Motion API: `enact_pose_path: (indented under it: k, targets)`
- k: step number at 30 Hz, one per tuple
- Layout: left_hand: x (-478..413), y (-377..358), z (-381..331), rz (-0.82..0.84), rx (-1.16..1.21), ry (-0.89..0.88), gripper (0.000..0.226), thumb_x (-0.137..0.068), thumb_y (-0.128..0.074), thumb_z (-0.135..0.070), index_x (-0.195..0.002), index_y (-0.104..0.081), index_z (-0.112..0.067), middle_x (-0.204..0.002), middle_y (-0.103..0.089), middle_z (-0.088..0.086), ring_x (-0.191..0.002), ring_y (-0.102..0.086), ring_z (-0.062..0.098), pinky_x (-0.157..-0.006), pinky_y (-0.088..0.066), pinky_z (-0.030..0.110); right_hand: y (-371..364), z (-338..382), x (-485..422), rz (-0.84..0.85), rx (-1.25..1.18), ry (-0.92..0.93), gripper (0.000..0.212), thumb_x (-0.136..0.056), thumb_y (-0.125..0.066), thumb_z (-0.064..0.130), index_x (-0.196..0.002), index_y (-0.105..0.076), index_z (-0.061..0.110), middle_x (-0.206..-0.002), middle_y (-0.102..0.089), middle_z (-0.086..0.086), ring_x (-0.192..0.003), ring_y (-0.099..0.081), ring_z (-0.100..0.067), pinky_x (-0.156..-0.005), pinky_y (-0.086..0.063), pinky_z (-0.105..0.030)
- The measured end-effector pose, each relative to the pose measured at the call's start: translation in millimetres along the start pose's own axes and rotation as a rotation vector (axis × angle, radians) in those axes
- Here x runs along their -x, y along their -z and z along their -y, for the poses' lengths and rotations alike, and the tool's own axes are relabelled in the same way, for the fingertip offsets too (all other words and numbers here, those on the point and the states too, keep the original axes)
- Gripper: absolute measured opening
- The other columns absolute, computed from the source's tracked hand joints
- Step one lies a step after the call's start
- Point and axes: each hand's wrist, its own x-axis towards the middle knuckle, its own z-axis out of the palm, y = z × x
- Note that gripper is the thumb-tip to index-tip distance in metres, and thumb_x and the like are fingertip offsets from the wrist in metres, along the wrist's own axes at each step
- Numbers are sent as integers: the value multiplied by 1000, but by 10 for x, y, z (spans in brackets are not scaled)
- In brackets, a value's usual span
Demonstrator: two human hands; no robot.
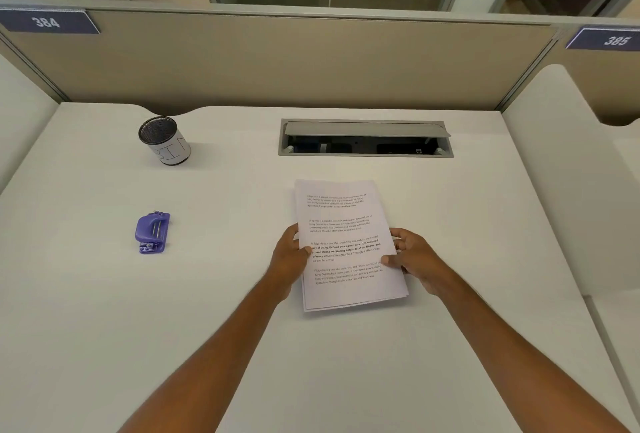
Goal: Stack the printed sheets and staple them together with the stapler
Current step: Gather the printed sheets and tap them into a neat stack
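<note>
Head view: white desk (pixel 104 311), beige partition (pixel 277 62).

Even soft overhead light, faint shadows under fingers (pixel 398 261); wide-angle bending at edges; slight blur, small print unreadable.

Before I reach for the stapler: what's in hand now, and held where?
Both hands hold the stack of printed sheets: left hand on its left edge, right hand on its right edge.

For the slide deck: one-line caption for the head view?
Both hands, left hand and right hand, square the printed sheets; purple stapler lies untouched.
</note>
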Motion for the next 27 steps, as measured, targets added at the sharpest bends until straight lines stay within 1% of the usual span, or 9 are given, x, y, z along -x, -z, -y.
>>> enact_pose_path:
  k: [3, 7, 11, 14, 16, 18, 21, 24, 27]
  targets:
    - [27, 4, -99, -14, -35, -55, 44, -108, -53, -1, -142, -53, -29, -126, -77, 0, -106, -78, 17, -74, -65, 26, 6, 59, -38, -67, -17, 3, 48, -91, -71, -17, -132, -64, 6, -126, -78, -13, -103, -78, -23, -75, -64, -29]
    - [33, -2, -263, -57, -114, -170, 32, -108, -52, -7, -129, -54, -32, -124, -78, -2, -107, -78, 19, -80, -66, 33, 7, 205, -70, -150, -56, 71, 37, -91, -68, -18, -117, -67, 8, -120, -78, -15, -111, -76, -33, -81, -64, -38]
    - [30, -1, -487, -110, -171, -301, 27, -108, -53, -11, -122, -56, -34, -128, -74, -3, -112, -75, 18, -89, -66, 36, 14, 375, -96, -198, -63, 172, 32, -90, -67, -18, -109, -67, 7, -114, -80, -11, -105, -75, -30, -90, -61, -45]
    - [29, 10, -653, -125, -186, -391, 28, -107, -52, -11, -113, -58, -38, -123, -73, -7, -112, -72, 11, -77, -61, 17, 17, 531, -115, -237, -69, 242, 37, -89, -68, -18, -109, -70, 13, -113, -83, -1, -103, -78, -20, -89, -63, -35]
    - [3, 21, -747, -139, -188, -436, 27, -107, -50, -8, -116, -60, -31, -122, -73, -7, -111, -71, 9, -76, -57, 13, -5, 649, -110, -257, -74, 288, 45, -90, -70, -17, -111, -72, 23, -105, -84, 13, -97, -79, -6, -80, -63, -21]
    - [-38, 28, -831, -158, -169, -464, 27, -106, -50, -4, -117, -61, -26, -118, -74, -8, -108, -70, 6, -78, -54, 13, -32, 748, -105, -274, -81, 334, 49, -88, -72, -18, -110, -74, 26, -99, -83, 21, -91, -79, 0, -73, -61, -15]
    - [-82, 18, -911, -148, -145, -467, 33, -107, -53, -1, -127, -62, -25, -123, -73, -6, -113, -70, 12, -85, -57, 16, -70, 837, -98, -295, -103, 378, 51, -84, -76, -18, -106, -75, 27, -98, -83, 21, -91, -78, -2, -71, -60, -15]
    - [-102, -6, -940, -124, -154, -467, 43, -108, -55, -4, -145, -59, -24, -137, -70, -3, -124, -67, 21, -104, -59, 33, -121, 867, -91, -287, -117, 403, 50, -82, -76, -17, -105, -74, 27, -98, -83, 18, -92, -77, -3, -70, -59, -14]
    - [-116, -42, -955, -118, -169, -457, 41, -109, -53, -5, -146, -60, -23, -136, -71, -1, -125, -66, 24, -108, -59, 43, -187, 881, -90, -294, -157, 429, 48, -85, -80, -13, -107, -73, 29, -106, -80, 10, -102, -74, -14, -68, -60, -14]
